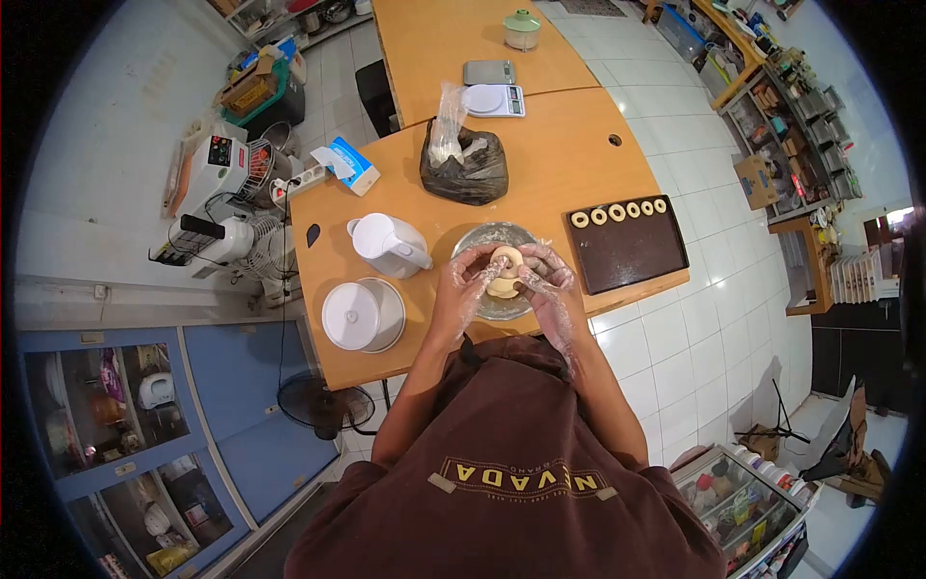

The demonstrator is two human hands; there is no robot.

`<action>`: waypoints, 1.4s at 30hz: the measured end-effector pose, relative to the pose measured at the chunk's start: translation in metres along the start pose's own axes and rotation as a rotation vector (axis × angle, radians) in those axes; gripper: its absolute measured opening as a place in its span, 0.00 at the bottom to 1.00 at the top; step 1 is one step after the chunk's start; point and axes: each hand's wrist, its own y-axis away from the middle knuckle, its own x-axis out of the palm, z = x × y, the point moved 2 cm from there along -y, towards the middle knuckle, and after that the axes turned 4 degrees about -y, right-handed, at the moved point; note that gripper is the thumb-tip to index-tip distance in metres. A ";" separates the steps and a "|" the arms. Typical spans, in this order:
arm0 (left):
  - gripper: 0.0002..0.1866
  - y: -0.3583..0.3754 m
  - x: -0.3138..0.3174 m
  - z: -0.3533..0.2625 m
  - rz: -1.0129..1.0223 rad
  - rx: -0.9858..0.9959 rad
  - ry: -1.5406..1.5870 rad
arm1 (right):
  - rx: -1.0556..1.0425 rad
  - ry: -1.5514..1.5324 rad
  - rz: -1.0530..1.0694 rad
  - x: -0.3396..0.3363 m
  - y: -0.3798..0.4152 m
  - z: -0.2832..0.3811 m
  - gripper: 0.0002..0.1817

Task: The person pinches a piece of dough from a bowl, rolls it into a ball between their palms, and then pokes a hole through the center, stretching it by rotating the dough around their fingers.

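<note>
Brown shirt (502, 463): closest to the camera, below the grip, with gold lettering across it.
Left hand (470, 280): in a thin clear glove, fingers curled in and pressed to the left side of the dough piece.
Right hand (547, 278): gloved too, fingertips pinching the dough's right edge.
Dough piece (504, 262): pale, held between both hands, just above the metal bowl (494, 236).
Handling: it looks soft, light and a bit sticky, easily dented; best cupped from both sides with fingertips, not squeezed.
More dough: a pale lump lies in the bowl beneath the grip.
Right of the grip: dark baking tray (627, 253) with a row of dough rings (617, 212) along its far edge.
Left of the grip: white jug (386, 246); nearer the person, a white lidded tub (363, 315).
Beyond the grip: black plastic bag (465, 164), then a scale (494, 99).
</note>
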 end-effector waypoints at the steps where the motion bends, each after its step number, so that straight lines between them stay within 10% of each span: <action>1: 0.16 -0.002 -0.001 0.001 0.001 0.017 -0.005 | -0.002 -0.018 -0.002 0.001 0.000 0.001 0.11; 42: 0.15 -0.005 -0.006 -0.006 0.119 0.060 -0.174 | -0.345 0.652 -0.076 -0.007 -0.006 0.002 0.16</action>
